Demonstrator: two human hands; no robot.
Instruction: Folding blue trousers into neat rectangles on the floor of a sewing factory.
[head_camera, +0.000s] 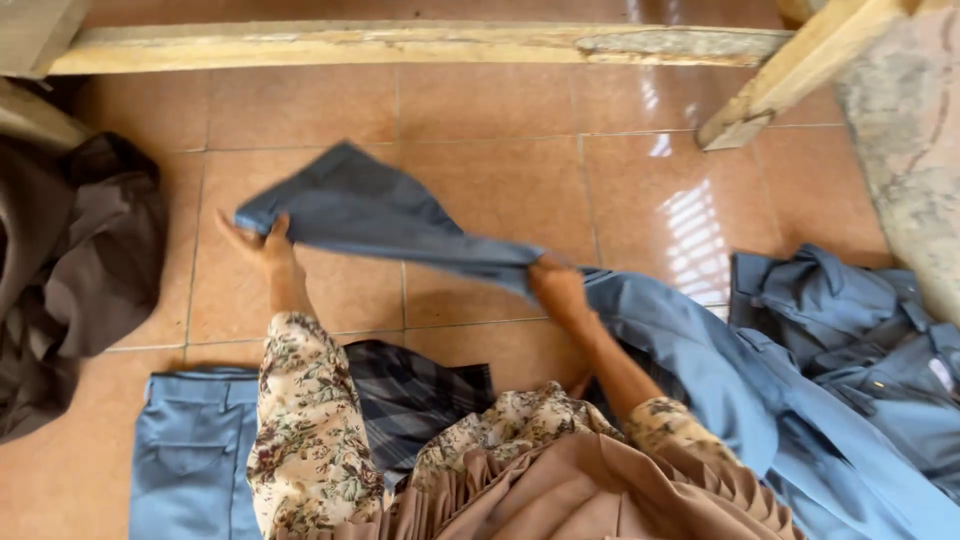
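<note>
A blue-grey garment (400, 215) is stretched out above the tiled floor between both of my hands. My left hand (255, 242) grips its far left end, fingers closed on the cloth. My right hand (555, 285) clutches the same garment near its middle, where the cloth bunches and trails away to the right and down past my arm (700, 370). Both my sleeves are floral. A pleated tan cloth (590, 495) lies across my lap at the bottom.
Light blue trousers (190, 450) lie flat at bottom left, a dark plaid cloth (420, 390) beside them. A dark brown heap (70, 270) sits at the left. Blue shirts (850, 320) lie at the right. Wooden beams (400, 45) cross the top; floor is orange tile.
</note>
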